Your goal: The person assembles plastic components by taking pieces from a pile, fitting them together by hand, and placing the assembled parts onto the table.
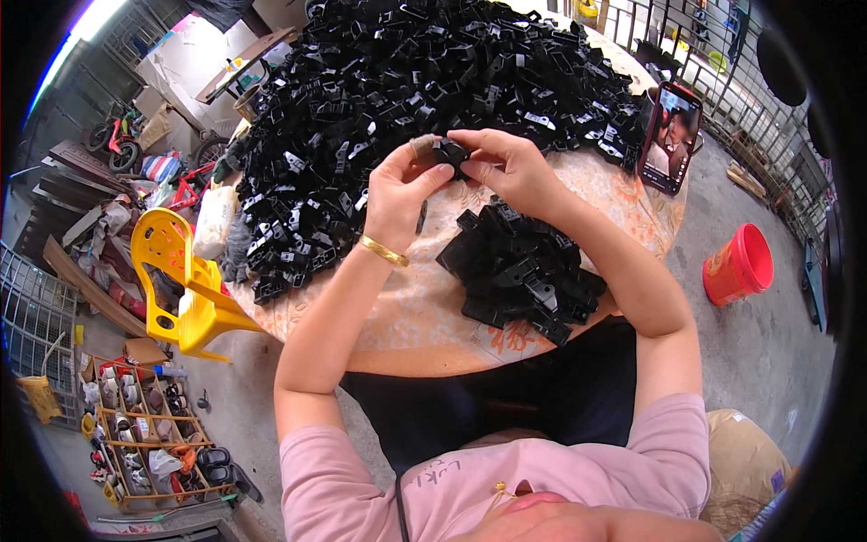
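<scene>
Between the fingertips of both hands I hold one small black plastic part [451, 155], above the tablecloth. My left hand [405, 179], with a gold bangle at the wrist and a wrap on one finger, pinches it from the left. From the right, my right hand [508, 169] grips it with thumb and fingers. Much of the part is covered by my fingers. A large heap of similar black parts [397, 72] spreads over the far side of the table. Closer to me, below my right hand, lies a smaller pile of black parts [528, 271].
The round table has a patterned cloth [397, 316]. A phone [670, 137] stands upright at its right edge. On the floor are a red bucket [739, 265] at right, a yellow chair [194, 289] at left, and a shoe rack [149, 425] at lower left.
</scene>
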`<state>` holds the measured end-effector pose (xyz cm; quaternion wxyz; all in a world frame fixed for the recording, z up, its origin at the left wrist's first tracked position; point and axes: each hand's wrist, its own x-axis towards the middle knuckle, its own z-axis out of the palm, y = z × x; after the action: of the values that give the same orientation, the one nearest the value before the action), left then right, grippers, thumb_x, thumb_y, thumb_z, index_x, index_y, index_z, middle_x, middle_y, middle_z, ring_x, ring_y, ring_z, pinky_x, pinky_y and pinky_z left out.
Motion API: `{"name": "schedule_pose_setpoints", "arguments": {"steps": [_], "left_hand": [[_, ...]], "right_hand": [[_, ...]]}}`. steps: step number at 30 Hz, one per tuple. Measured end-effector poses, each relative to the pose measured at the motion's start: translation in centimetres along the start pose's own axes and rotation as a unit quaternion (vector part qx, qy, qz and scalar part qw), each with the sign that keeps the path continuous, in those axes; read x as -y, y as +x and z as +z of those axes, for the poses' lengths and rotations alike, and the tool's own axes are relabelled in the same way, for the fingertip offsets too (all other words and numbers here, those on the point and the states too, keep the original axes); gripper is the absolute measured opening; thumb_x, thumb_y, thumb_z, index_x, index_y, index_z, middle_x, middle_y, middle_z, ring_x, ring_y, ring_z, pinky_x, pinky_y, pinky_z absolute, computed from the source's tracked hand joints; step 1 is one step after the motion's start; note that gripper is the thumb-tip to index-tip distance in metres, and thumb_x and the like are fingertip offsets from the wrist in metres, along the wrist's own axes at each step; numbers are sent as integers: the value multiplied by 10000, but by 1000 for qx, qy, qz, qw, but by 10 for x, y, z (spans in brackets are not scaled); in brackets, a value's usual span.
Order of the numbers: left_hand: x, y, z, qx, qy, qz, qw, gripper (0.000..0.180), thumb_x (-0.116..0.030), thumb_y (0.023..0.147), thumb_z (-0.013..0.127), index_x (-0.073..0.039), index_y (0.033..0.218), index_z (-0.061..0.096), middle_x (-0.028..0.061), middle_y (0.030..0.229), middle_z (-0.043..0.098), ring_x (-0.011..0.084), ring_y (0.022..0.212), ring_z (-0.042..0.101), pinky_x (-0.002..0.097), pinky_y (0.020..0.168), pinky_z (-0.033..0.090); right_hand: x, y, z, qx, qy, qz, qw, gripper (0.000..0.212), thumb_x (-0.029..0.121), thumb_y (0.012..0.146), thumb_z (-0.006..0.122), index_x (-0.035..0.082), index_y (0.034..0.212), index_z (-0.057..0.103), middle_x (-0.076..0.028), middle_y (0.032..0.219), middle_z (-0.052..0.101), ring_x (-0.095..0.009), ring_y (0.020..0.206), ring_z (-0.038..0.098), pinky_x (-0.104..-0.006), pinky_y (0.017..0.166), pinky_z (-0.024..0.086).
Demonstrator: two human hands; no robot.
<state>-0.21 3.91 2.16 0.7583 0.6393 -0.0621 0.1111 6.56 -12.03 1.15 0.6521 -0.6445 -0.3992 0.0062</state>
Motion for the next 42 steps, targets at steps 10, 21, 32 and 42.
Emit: {"name": "schedule_pose_setpoints", "arguments": {"steps": [10,21,32,42], "left_hand": [[2,-5,13,-49,-21,40,998,357,35,758,665,26,1098,560,76,999,633,105,878,592,237,798,486],[-19,-8,11,14,33,39,999,453,7,774,650,26,1192,476,88,933,631,92,834,589,219,745,480],[-30,-29,24,184,356,184,898,306,-94,706,734,-35,986,625,65,923,613,133,717,593,242,640,479],[-3,-16,-18,63,735,86,670,284,-234,690,707,-40,877,618,114,832,577,284,852,542,383,795,438]], "right_hand": [[11,-4,2,-48,-158,-134,977,458,-10,723,670,48,1162,554,-90,926,605,-192,795,616,-267,712,505],[1,9,-27,123,20,65,990,214,198,782,702,21,898,667,-45,829,654,-86,703,581,-239,674,483],[-52,12,-40,107,-432,-141,884,313,45,680,635,81,991,642,-73,1022,584,-266,958,539,-349,848,458],[-16,9,-26,41,-182,27,982,294,134,703,680,-1,956,614,-96,829,643,-163,735,624,-281,691,498]]}}
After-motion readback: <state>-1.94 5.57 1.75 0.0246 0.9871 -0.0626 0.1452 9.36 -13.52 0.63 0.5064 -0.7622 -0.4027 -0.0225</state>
